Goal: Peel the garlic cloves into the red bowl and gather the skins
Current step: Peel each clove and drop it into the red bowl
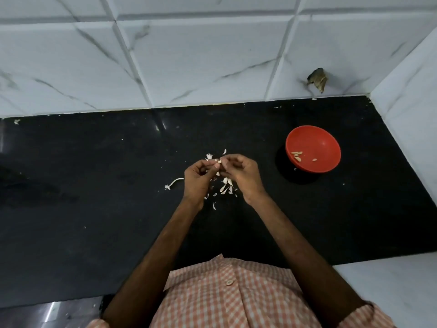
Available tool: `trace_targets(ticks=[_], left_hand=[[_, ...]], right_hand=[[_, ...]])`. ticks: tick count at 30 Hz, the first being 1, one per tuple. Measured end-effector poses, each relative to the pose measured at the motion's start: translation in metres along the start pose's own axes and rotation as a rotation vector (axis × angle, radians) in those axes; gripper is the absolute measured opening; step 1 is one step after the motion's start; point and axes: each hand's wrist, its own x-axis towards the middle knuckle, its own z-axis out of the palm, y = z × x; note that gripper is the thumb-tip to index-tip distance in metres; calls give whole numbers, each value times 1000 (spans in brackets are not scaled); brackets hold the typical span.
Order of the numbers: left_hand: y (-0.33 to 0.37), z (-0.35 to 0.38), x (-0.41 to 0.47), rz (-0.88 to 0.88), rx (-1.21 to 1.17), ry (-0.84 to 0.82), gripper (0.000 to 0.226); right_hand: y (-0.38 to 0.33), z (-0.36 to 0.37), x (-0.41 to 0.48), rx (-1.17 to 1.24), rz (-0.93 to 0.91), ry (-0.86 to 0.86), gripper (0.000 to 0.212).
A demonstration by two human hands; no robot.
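Observation:
My left hand and my right hand meet over the middle of the black counter, and together their fingertips pinch a small garlic clove. Below and between the hands lies a scatter of white garlic skins and cloves. More skins show just beyond the fingers. A red bowl stands to the right, apart from the hands, with several peeled cloves inside.
A white garlic stem lies left of my left hand. The black counter ends at a white tiled wall behind and another wall on the right. A brown broken patch marks the tile above the bowl.

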Motion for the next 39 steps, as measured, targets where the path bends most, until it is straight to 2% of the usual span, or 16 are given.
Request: trace_targets(ticks=[4, 6, 9, 12, 17, 19, 21, 24, 26, 29, 34, 36, 39], left_hand=[[0, 30, 9, -50, 82, -132, 10], [-2, 48, 17, -46, 184, -165, 19], [-6, 75, 27, -37, 281, -202, 33], [-14, 90, 33, -59, 327, -227, 22], [-32, 82, 37, -46, 366, -177, 25], [-38, 72, 36, 0, 386, -128, 24], [-41, 60, 34, 50, 436, -59, 20], [-48, 34, 33, 104, 627, 73, 27], [-54, 14, 31, 99, 748, 136, 23], [-61, -6, 22, 131, 910, 111, 13], [-75, -8, 6, 162, 1097, -48, 34], [-78, -6, 5, 162, 1167, -45, 34], [-78, -6, 6, 175, 1192, -16, 22]], right_hand=[[0, -32, 0, 38, 13, 168, 9], [-3, -58, 5, 86, 34, 284, 10], [-6, -107, 19, 145, 52, 493, 22], [-5, -147, 33, 174, 106, 659, 26], [-15, -169, 35, 462, 185, 732, 29], [-15, -167, 35, 484, 171, 728, 32], [-9, -165, 37, 407, 140, 720, 33], [-1, -154, 36, 135, 15, 687, 36], [3, -140, 32, -109, -120, 614, 32], [23, -107, 26, -460, -255, 305, 23], [75, -55, 19, -894, -309, -211, 40], [87, -50, 18, -1050, -347, -279, 47], [90, -54, 20, -1100, -371, -210, 41]])
